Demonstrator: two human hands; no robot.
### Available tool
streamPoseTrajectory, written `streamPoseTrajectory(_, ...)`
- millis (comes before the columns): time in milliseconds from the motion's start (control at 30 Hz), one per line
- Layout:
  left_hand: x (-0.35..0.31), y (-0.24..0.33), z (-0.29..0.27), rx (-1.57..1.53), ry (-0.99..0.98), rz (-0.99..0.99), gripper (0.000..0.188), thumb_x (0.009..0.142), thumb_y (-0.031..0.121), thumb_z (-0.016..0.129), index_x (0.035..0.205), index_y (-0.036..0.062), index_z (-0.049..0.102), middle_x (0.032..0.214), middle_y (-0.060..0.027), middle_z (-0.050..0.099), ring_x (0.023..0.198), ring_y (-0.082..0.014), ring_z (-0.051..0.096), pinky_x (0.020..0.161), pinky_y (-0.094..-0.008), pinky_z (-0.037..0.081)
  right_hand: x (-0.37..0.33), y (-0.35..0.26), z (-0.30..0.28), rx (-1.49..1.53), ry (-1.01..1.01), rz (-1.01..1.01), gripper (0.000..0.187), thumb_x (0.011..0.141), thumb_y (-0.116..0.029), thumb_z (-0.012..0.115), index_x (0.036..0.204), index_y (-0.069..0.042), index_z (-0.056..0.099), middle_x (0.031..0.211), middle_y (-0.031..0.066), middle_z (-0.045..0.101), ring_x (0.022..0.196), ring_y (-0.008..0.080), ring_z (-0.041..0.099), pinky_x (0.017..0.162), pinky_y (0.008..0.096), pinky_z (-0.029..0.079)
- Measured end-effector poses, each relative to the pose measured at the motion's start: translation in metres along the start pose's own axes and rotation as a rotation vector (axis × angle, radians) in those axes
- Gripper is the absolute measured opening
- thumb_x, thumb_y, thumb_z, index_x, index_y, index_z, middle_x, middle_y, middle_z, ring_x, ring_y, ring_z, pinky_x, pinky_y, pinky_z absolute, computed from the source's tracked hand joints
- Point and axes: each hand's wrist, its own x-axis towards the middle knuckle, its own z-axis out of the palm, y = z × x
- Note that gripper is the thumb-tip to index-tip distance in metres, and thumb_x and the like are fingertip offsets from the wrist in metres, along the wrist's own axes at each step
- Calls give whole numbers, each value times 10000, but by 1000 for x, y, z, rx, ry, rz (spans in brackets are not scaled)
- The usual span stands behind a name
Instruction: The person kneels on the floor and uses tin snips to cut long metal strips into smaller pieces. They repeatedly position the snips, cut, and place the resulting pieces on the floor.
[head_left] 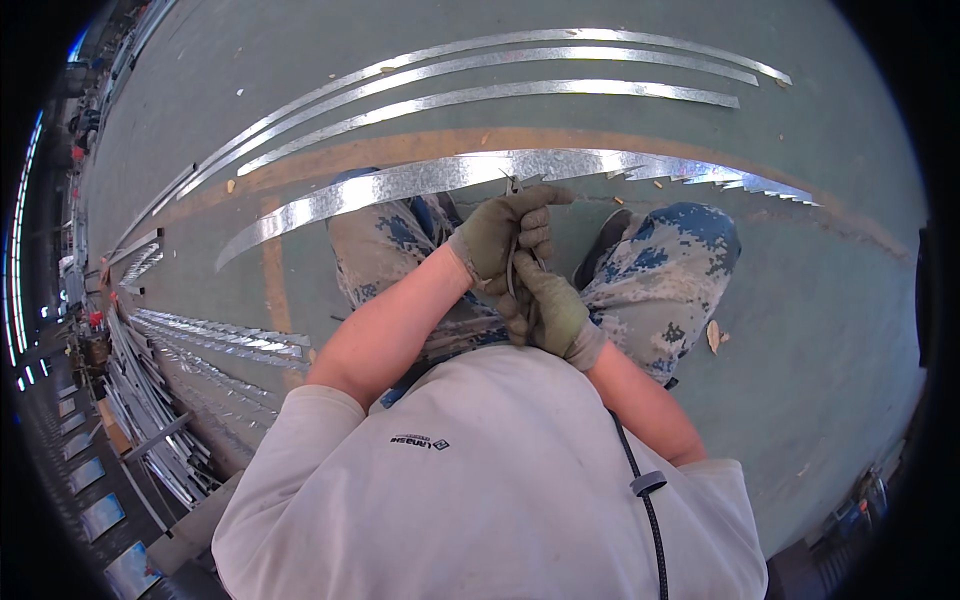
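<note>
A long galvanized metal strip (400, 181) lies in a bow across the floor before my knees. Its near edge has several angled cuts toward the right end, where the flaps form a sawtooth. My left hand (500, 238), in an olive work glove, is closed round the upper part of a pair of tin snips (513, 187). The jaws are at the strip's near edge. Lower down, my gloved right hand (550, 308) grips the handles, which are partly hidden by the fingers. How far the jaws are spread I cannot make out.
Beyond the strip lie three more flat metal strips (480, 95) on the green floor (820, 290). Several notched strips (220, 335) are at the left, near a heap of metal profiles (150, 420). My knees in camouflage trousers (655, 290) flank my hands. A dry leaf (713, 336) lies at the right.
</note>
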Motion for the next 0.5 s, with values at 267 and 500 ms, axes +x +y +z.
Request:
streamPoseTrajectory(267,12,-5,25,423,637,-52,220,1024,186,585,1152,19,645,717,33,449,588,-108,404,572,-304,434,18,7,-27,304,-606,88,412,1066,-529,528,1148,-142,642,954,-15,675,657,106,554,500,263,403)
streamPoseTrajectory(500,3,-6,25,341,525,0,224,993,192,666,1141,24,658,717,31,444,581,-110,416,568,-309,445,6,5,-5,227,-207,9,410,1103,-477,473,1275,-137,622,1097,2,712,904,157,678,709,328,548)
